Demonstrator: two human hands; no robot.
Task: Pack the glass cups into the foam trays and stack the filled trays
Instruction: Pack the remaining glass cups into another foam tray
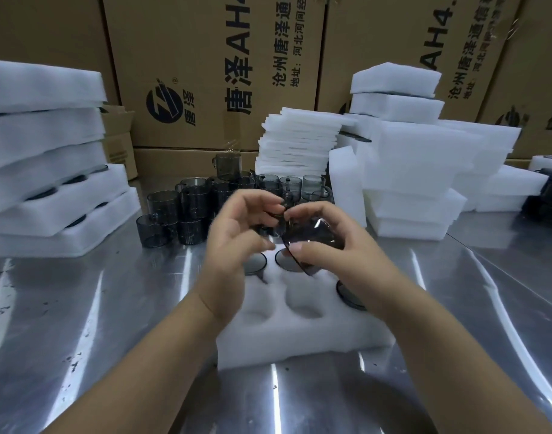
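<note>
Gripping a tilted smoky-grey glass cup [312, 241] above the white foam tray [299, 339], the right hand [340, 255] curls; the left hand [237, 236] is blurred, its grasp unclear.

Premises: a packing station in a warehouse or factory stockroom. Grounds: large printed cardboard shipping cartons [205, 73] stand stacked as a wall along the far edge of a stainless-steel worktable [80, 308]. Filled foam trays [42, 136] are piled at the left edge. A pile of cut foam sheets [296, 142] and further foam blocks [418, 170] occupy the far right. A batch of identical smoked glass cups [193, 208] stands loose at the far centre.
</note>
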